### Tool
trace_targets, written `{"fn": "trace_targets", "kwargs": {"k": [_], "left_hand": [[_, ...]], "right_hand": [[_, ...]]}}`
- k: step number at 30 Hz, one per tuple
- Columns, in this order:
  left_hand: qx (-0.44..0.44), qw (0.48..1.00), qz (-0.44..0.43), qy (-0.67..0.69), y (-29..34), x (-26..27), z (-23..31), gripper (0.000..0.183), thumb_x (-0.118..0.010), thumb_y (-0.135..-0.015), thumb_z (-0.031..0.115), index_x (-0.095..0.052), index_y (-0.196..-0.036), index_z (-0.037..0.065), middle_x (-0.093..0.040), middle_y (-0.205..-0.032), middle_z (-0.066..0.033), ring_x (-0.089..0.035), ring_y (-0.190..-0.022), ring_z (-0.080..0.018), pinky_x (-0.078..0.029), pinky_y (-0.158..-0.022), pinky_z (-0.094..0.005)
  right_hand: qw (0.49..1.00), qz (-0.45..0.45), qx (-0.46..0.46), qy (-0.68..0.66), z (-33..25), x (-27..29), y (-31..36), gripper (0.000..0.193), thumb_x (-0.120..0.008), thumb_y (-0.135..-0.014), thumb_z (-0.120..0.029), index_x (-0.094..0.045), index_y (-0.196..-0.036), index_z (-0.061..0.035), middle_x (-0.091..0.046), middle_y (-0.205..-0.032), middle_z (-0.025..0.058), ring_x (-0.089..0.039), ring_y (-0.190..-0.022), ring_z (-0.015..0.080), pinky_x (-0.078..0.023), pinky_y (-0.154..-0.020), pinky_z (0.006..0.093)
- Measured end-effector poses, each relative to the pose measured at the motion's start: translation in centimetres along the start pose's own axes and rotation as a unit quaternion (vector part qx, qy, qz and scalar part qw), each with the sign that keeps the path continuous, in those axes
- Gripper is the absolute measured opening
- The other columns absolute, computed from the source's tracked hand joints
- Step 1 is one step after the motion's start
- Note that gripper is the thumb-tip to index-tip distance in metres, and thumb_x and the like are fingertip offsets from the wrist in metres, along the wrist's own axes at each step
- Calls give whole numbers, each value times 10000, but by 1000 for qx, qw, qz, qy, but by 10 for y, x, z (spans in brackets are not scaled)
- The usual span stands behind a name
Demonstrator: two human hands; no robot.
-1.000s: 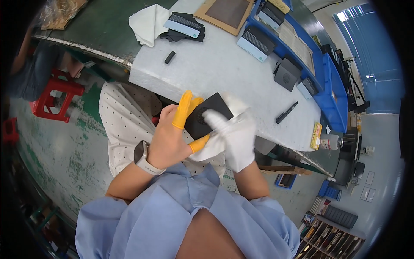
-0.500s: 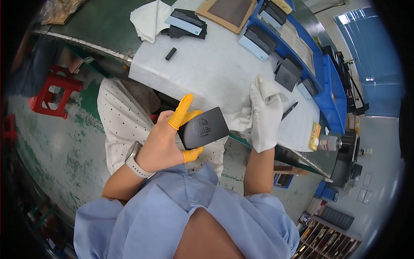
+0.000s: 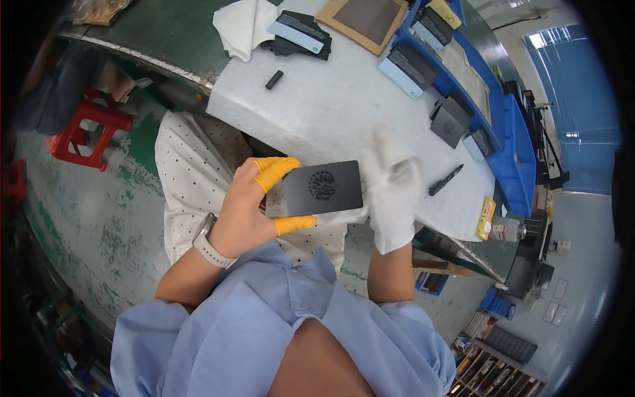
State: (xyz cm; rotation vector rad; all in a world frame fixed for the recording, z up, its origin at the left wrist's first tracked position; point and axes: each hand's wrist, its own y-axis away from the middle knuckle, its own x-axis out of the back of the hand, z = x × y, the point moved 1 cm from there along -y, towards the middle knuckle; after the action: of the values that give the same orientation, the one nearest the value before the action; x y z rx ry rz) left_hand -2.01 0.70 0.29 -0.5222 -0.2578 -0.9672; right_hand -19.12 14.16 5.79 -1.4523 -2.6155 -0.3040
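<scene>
My left hand (image 3: pixel 245 215), with yellow finger cots and a watch at the wrist, holds a flat black rectangular plate (image 3: pixel 336 188) by its left end. The plate has rounded corners and a dark round emblem on its face. Just right of it is my right hand (image 3: pixel 393 212) in a white glove, its fingers smeared by motion. Bunched at those fingers is a white cloth (image 3: pixel 356 215), partly behind the plate. A black marker (image 3: pixel 446 180) lies on the white padded table cover (image 3: pixel 317 99) beyond the right hand.
A folded white cloth (image 3: pixel 241 30), a black-and-pale-blue pack (image 3: pixel 297 32) and a black cap (image 3: pixel 274 80) lie farther back. Similar packs (image 3: pixel 407 69) and a black emblem piece (image 3: pixel 452 122) stand along a blue tray (image 3: pixel 512 159). A yellow box (image 3: pixel 486 218) lies right; a red stool (image 3: pixel 89 129) stands left.
My left hand has turned the plate more level and shifted it slightly right; its raised fingers now lie along the edge. My right hand has moved left, closer to the plate.
</scene>
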Motion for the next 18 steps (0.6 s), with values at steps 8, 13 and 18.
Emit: {"fn": "trace_targets", "kwargs": {"k": [8, 13, 18], "left_hand": [[10, 1000, 20, 21, -1, 6, 0, 761, -963, -637, 248, -643, -1290, 25, -659, -1158, -109, -573, -1011, -293, -476, -905, -368], [-2, 1000, 22, 10, 3, 7, -1, 741, -963, -638, 237, -649, -1276, 27, -664, -1140, -107, -568, -994, -286, -479, -880, -363], [4, 999, 35, 27, 4, 8, -4, 735, -961, -632, 238, -654, -1268, 34, -657, -1087, -101, -565, -978, -274, -473, -861, -367]], "right_hand": [[980, 10, 184, 76, 38, 12, -5, 508, -820, -886, -210, -521, -1222, 26, -671, -843, 82, -610, -524, 111, -477, -416, 241], [986, 2, -72, 154, -5, 0, 10, 633, -794, -889, -134, -464, -1397, 52, -698, -912, 128, -633, -590, 110, -504, -491, 229], [997, 62, -21, -27, -5, 17, 0, 565, -719, -937, -75, -462, -1414, 85, -700, -869, 125, -604, -564, 77, -489, -476, 225]]}}
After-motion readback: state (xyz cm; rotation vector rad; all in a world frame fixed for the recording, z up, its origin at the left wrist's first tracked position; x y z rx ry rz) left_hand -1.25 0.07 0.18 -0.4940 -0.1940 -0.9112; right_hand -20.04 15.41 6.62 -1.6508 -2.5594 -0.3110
